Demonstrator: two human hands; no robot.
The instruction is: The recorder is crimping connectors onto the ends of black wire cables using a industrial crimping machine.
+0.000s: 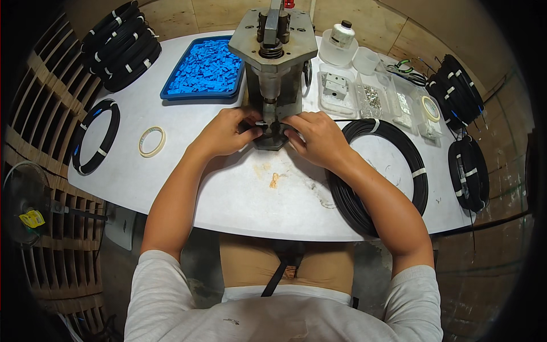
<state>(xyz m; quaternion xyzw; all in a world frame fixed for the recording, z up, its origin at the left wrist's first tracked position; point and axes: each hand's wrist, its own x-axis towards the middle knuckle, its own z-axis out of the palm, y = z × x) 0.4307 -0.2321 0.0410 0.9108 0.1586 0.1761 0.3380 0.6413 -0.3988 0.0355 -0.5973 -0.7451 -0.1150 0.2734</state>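
Note:
A grey metal bench press point(272, 62) stands at the table's middle, its ram pointing down at a small base. My left hand point(231, 132) is at the left of the ram tip, thumb and fingers pinched round a small dark piece with a pale, shiny end, too small to name. On the other side my right hand point(319, 135) is closed, its fingertips close to the press base. A black cable point(343, 120) runs behind its knuckles from the big black cable coil point(420, 196), which lies under my right forearm. What sits under the ram is partly hidden by my fingers.
A blue tray point(165, 94) of small blue pieces stands left of the press. Stacked cable coils point(122, 45), a single coil point(81, 162) and a tape roll point(163, 141) lie left. Clear boxes point(373, 102) of small parts, a bottle point(342, 35) and more coils point(468, 174) stand right.

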